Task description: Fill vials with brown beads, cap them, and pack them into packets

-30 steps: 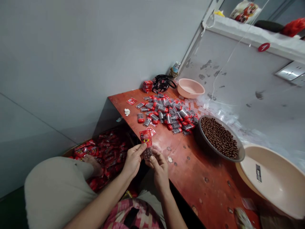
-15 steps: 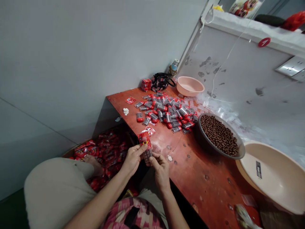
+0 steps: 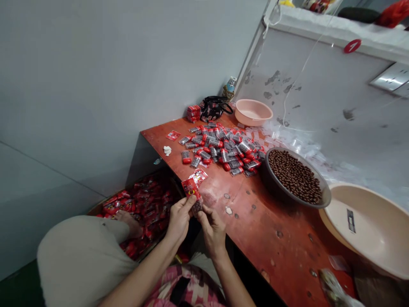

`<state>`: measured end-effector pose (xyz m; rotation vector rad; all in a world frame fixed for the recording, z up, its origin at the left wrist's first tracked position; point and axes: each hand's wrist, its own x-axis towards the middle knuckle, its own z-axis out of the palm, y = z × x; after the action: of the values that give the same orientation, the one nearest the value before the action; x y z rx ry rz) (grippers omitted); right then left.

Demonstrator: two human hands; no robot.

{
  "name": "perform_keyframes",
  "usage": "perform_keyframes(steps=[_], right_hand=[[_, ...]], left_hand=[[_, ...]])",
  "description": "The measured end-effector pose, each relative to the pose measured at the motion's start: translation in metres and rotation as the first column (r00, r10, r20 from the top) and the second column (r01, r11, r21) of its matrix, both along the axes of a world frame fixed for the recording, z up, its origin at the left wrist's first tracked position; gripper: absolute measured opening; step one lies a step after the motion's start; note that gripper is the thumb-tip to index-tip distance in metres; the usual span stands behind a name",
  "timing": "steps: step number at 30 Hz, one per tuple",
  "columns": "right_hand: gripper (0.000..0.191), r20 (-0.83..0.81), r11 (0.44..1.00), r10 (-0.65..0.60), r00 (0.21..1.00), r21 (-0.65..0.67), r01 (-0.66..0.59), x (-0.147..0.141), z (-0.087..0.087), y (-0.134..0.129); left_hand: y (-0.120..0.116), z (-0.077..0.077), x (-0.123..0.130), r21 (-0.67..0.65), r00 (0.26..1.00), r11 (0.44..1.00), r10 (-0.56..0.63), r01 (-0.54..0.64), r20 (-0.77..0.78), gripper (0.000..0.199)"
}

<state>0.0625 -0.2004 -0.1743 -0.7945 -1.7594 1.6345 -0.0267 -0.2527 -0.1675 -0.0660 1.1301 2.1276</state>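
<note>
Red tabletop [image 3: 281, 238] just beyond both wrists, fingers [image 3: 186, 204] of the left hand [image 3: 179, 219] and right hand [image 3: 212, 232] clamped on a tilted red packet [image 3: 191, 189] of brown balls [image 3: 198, 207], pinch best kept firm and even on its 2 faces.

A pink plastic basin [image 3: 253, 112] and a black patterned bag [image 3: 213, 108] sit by a small bottle [image 3: 230, 85] at the far end of a red-topped table [image 3: 275, 243], beneath a white shelf [image 3: 332, 30] and a red "1" tag [image 3: 352, 46]; a larger beige basin [image 3: 364, 226] stands at right.
</note>
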Motion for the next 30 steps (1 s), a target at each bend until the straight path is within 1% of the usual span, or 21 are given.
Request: perform_keyframes(steps=[2,4,5,6,7,9,12,14,18,19,20,22,24,25,26,27,30], right_hand=[[0.018,-0.055,0.983,-0.014,0.998,-0.185,0.003,-0.003,0.0,-0.001],[0.014,-0.11,0.933,-0.048,0.993,-0.36,0.005,-0.005,0.0,0.0],[0.013,-0.126,0.911,-0.064,0.99,-0.412,0.006,-0.006,0.0,0.0],[0.013,-0.134,0.901,-0.075,0.988,-0.434,0.009,-0.007,0.001,0.001],[0.014,-0.134,0.902,-0.078,0.988,-0.432,0.012,-0.007,0.001,0.002],[0.016,-0.118,0.923,-0.06,0.991,-0.385,0.01,-0.005,0.002,0.002],[0.017,-0.091,0.95,-0.008,0.996,-0.31,-0.02,-0.001,0.003,0.001],[0.017,-0.076,0.962,0.004,0.997,-0.273,-0.025,0.002,0.002,0.0],[0.019,-0.034,0.99,-0.059,0.998,-0.131,0.054,0.003,-0.002,-0.004],[0.019,-0.032,0.991,-0.072,0.997,-0.118,0.068,0.003,-0.003,-0.004],[0.019,-0.038,0.988,-0.076,0.996,-0.135,0.07,0.002,-0.002,-0.004],[0.016,-0.073,0.965,-0.072,0.995,-0.256,0.051,-0.001,-0.001,-0.004],[0.014,-0.121,0.912,-0.081,0.989,-0.41,0.025,-0.003,0.001,-0.003],[0.014,-0.137,0.887,-0.086,0.987,-0.462,0.013,-0.003,0.002,-0.002],[0.015,-0.146,0.874,-0.088,0.985,-0.486,0.006,-0.004,0.003,-0.001],[0.015,-0.148,0.876,-0.086,0.985,-0.482,0.005,-0.003,0.005,-0.001],[0.017,-0.123,0.926,-0.06,0.991,-0.378,0.009,-0.001,0.009,-0.001]], left_hand=[[-0.002,0.002,0.0,0.02,0.999,0.999,-0.049,0.049,0.019,0.027],[-0.004,0.004,0.0,0.025,0.996,0.996,-0.091,0.091,0.022,0.029],[-0.005,0.003,0.0,0.019,0.994,0.994,-0.108,0.108,0.016,0.029],[-0.006,0.003,0.0,0.011,0.992,0.992,-0.125,0.125,0.009,0.029],[-0.006,0.003,-0.001,0.0,0.991,0.991,-0.137,0.137,0.002,0.029],[-0.007,0.003,-0.002,-0.007,0.99,0.99,-0.14,0.14,0.001,0.028],[-0.006,0.003,-0.005,0.026,0.993,0.994,-0.104,0.102,0.052,0.027],[-0.005,0.003,-0.005,0.037,0.991,0.994,-0.101,0.099,0.082,0.026],[-0.005,0.0,0.003,0.025,0.986,0.989,-0.15,0.148,0.07,0.026],[-0.005,0.0,0.006,0.021,0.987,0.989,-0.149,0.148,0.062,0.026],[-0.005,0.0,0.009,0.014,0.989,0.99,-0.141,0.14,0.054,0.026],[-0.006,0.002,0.013,-0.019,0.993,0.994,-0.111,0.111,0.029,0.026],[-0.006,0.005,0.014,-0.053,0.995,0.993,-0.103,0.103,0.007,0.026],[-0.006,0.007,0.014,-0.056,0.994,0.993,-0.108,0.108,0.001,0.026],[-0.006,0.008,0.013,-0.044,0.994,0.993,-0.112,0.112,0.0,0.027],[-0.007,0.01,0.012,-0.021,0.994,0.993,-0.112,0.112,0.004,0.028],[-0.007,0.012,0.007,0.044,0.997,0.996,-0.075,0.074,0.018,0.031]])
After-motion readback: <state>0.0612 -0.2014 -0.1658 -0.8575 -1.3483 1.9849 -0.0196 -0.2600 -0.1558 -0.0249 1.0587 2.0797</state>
